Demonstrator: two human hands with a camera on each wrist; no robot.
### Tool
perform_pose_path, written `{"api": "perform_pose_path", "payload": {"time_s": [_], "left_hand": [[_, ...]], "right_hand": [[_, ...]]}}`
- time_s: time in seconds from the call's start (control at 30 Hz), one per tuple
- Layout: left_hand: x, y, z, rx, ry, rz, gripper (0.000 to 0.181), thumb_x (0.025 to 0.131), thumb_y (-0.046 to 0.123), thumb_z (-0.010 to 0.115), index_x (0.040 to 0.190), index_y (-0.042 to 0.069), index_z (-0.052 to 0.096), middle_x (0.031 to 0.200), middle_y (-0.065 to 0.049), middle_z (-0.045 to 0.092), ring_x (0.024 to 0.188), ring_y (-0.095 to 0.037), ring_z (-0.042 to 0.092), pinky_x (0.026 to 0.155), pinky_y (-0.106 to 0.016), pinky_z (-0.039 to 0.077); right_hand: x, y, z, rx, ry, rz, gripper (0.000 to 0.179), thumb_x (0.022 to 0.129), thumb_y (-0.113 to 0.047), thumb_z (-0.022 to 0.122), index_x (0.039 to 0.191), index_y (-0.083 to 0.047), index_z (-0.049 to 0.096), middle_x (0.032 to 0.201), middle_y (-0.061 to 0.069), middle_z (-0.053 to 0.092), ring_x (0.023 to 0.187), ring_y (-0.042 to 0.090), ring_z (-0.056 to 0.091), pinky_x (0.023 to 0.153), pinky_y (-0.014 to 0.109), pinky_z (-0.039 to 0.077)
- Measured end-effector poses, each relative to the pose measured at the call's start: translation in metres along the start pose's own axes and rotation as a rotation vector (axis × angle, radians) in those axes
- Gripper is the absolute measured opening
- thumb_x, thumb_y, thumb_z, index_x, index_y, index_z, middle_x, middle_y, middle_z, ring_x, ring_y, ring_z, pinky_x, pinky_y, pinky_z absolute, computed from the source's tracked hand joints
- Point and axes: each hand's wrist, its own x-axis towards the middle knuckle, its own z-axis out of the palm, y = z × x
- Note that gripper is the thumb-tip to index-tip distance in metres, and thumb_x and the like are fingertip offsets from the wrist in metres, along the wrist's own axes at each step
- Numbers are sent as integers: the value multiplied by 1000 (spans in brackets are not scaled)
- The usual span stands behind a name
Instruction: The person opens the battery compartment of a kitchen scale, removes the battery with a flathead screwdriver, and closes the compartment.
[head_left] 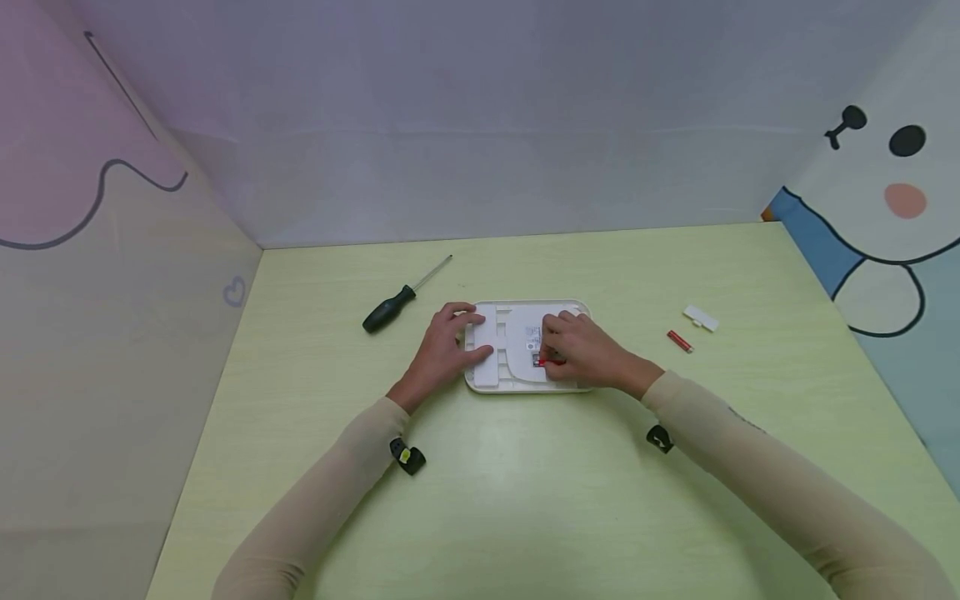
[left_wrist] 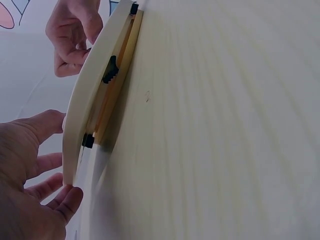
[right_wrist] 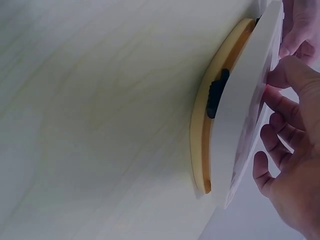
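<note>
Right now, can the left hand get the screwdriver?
Probably yes: the screwdriver lies close by on the left, with only bare table between it and the left hand. That hand would first have to leave the white device.

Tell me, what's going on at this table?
A person is working on a flat white plastic device with rounded corners. Their left hand rests on its left end, while the right hand pinches a small red item, mostly hidden, at a slot. A red cylinder like a battery and a small white plastic piece lie to the right, a dark-handled metal screwdriver to the left.
</note>
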Motion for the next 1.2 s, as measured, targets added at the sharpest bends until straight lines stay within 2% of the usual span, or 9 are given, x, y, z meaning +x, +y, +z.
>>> {"api": "perform_pose_path", "payload": {"time_s": [0.37,0.53,0.67,1.0,1.2], "left_hand": [[1,1,1,0,-4,3,47,82,26,79,122,7,66,140,-6,48,132,-29,41,109,-45,36],[3,0,3,7,-9,-1,47,82,27,79,123,8,66,140,-6,48,132,-29,41,109,-45,36],[3,0,3,6,-7,0,47,82,27,79,123,8,66,140,-5,48,132,-29,41,109,-45,36],[1,-3,2,4,-2,-11,48,83,28,79,124,9,65,141,-4,47,133,-27,40,109,-44,36],[1,-4,2,12,-9,-21,48,83,29,78,124,9,64,141,-4,46,133,-28,40,107,-44,37]], "right_hand": [[-3,2,4,7,36,-17,7,81,-15,67,76,-15,63,86,-2,49,79,16,42,68,29,30],[-5,8,7,71,54,-27,6,82,-14,67,77,-15,64,85,-3,49,78,14,40,69,28,29],[-9,11,9,149,85,-39,4,83,-12,69,80,-15,70,86,-2,52,78,13,42,73,30,32],[-11,12,12,290,138,-8,5,83,-15,74,85,-16,78,86,-3,56,80,12,44,76,31,32],[-6,5,11,273,107,41,5,84,-22,75,84,-17,77,85,-3,55,78,14,43,73,30,33]]}}
